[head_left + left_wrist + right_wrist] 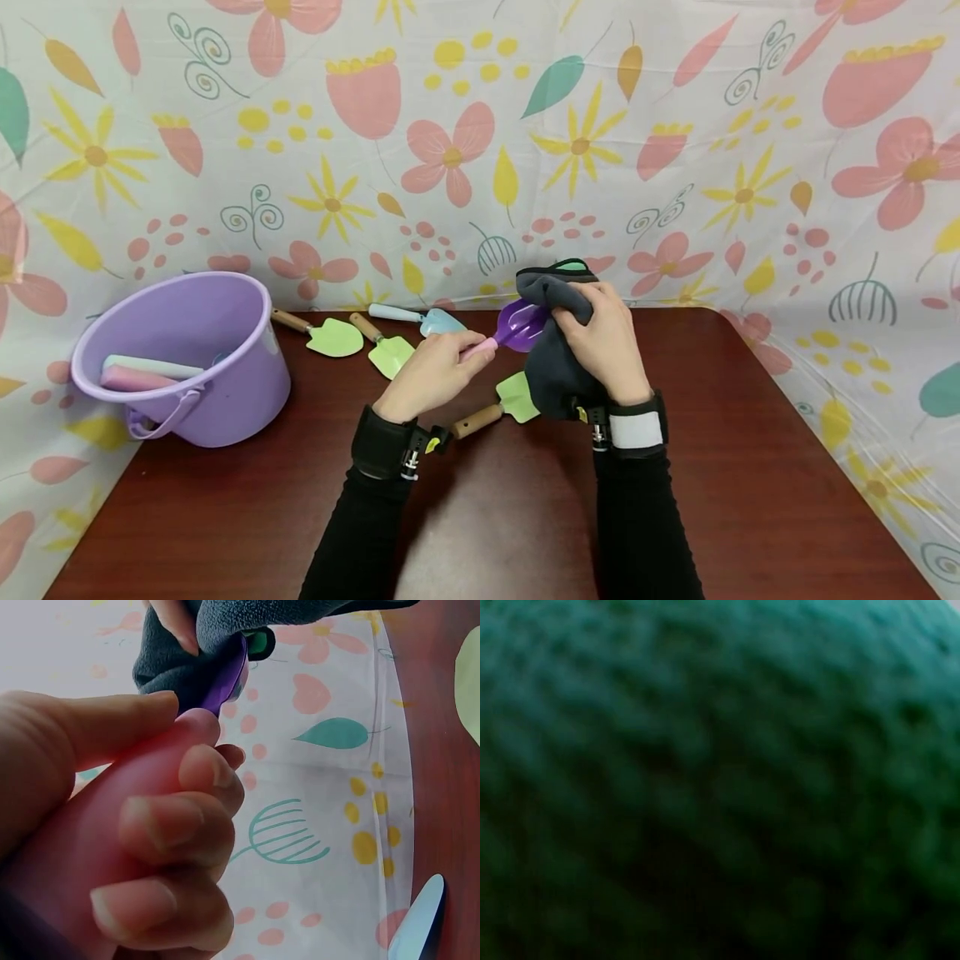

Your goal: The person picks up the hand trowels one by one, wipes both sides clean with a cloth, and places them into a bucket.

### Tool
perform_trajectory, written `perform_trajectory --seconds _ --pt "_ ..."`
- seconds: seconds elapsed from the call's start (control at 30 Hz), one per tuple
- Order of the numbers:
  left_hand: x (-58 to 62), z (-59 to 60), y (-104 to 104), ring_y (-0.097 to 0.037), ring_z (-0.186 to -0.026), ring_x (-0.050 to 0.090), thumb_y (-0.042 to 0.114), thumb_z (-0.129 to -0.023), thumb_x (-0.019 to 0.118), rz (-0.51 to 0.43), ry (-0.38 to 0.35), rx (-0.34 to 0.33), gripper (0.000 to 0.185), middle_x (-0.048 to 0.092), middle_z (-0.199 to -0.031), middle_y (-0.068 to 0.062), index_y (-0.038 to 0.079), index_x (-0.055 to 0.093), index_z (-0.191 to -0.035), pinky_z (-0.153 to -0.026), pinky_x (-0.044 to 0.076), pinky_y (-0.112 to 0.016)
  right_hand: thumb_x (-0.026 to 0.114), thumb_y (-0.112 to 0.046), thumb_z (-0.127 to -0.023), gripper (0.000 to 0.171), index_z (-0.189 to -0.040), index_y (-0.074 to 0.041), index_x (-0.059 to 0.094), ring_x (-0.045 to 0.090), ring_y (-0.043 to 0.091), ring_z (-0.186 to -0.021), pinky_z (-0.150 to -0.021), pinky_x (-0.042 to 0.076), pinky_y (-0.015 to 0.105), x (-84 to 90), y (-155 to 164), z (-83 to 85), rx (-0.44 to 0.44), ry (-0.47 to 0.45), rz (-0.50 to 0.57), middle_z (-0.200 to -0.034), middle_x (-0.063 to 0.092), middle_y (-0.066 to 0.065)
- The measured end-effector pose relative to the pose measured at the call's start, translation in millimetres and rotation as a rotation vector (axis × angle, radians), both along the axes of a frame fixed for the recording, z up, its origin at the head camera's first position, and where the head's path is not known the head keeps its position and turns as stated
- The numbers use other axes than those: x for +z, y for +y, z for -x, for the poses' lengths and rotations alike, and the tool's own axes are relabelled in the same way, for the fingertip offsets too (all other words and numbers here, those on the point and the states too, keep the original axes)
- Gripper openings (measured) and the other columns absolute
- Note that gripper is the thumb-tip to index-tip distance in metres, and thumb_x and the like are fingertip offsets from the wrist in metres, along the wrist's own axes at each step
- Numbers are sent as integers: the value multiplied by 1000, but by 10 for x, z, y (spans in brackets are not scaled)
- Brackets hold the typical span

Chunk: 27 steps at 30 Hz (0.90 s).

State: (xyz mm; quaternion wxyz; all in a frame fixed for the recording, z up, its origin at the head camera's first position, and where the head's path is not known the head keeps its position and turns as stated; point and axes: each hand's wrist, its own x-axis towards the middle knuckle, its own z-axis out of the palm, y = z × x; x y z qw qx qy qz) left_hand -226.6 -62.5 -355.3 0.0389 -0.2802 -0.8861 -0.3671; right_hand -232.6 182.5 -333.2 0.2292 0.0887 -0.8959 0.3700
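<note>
Hands (431,371) hold purple scoop (521,323) and cloth (551,367) mid-table, edges distant.

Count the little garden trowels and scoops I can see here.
5: purple scoop in the left hand, three green trowels and a blue trowel on the table. More may hide in the bucket.

place: staged tabletop setup | floral sheet backdrop (675,125) | wood table (750,467) | toy garden tools, purple bucket (225,392)
</note>
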Motion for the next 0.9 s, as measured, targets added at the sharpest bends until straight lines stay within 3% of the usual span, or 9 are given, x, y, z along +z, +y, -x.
perform_trajectory --seconds 0.27,0.5,0.73,0.9 --pt "10 13 -91 -12 -69 52 39 -100 56 -58 -20 38 26 55 -76 5 19 70 -109 -67 44 -31 69 -21 -92 38 -126 -7 64 53 36 -103 -88 39 52 102 27 -110 26 47 -2 -120 55 18" --pt "26 6 -169 -14 -53 39 43 -101 53 -138 -74 84 31 44 -64 1 20 68 -114 -54 35 -32 72 -14 -89 35 -123 -7 66 54 32 -106 -87 42 50 154 -138 -183 163 108 -54 -118 56 14" --pt "34 8 -176 -12 -80 60 39 -100 55 -163 -61 131 33 66 -95 7 17 66 -123 -69 46 -34 73 -12 -88 31 -117 -5 67 56 27 -97 -82 46 45 112 -327 -189 237 142 -95 -115 56 11" --pt "26 22 -145 -16 -62 52 38 -102 52 -177 -63 146 32 59 -75 0 18 65 -122 -58 41 -33 72 -12 -88 30 -117 -5 67 56 27 -98 -83 46 44 77 -436 -185 273 118 -159 -116 56 10"
